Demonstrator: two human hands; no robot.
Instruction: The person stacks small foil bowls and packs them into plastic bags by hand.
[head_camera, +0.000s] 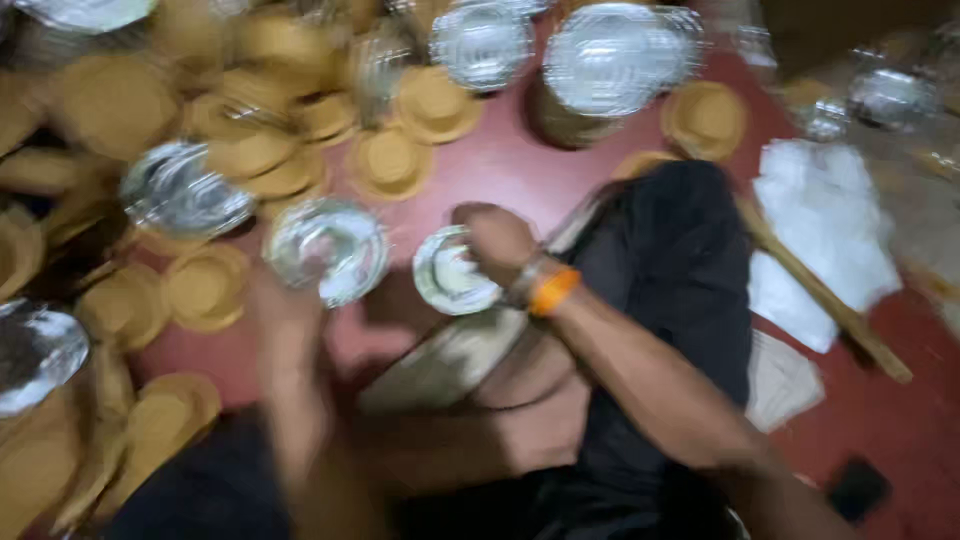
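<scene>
— The silver foil bowl (452, 272) sits low over the red floor (520, 165), near the middle, right against the right hand (498, 240). Does that hand hold it?

— It looks closed on the bowl's right rim, fingers curled over the edge, though motion blur smears the knuckles. An orange wristband (553, 290) shows just behind it on the wrist.

— And the left hand (290, 310)?

— It is the haziest part of the view. It rises from the near edge and ends under a second silver foil bowl (328, 248), to the left of the first. Whether its fingers are clamped on that bowl or merely touch it cannot be told.

— So the hands are apart?

— Yes, each at its own bowl, with bare floor between them.

— What lies around them?

— Tan paper bowls (388, 160) are scattered across the far left, some overlapping, some cut off by the left edge. More silver bowls lie among them, one on the left (180, 190); another sits atop a stack (608, 60) at the far side. The person's dark-clad leg (670, 260) runs to the right of the hands and hides the floor beneath it. Farther right a wooden stick (820, 295) lies slanted across white sheets (825, 215). A small dark object (858, 488) at the near right is too blurred to name.
</scene>
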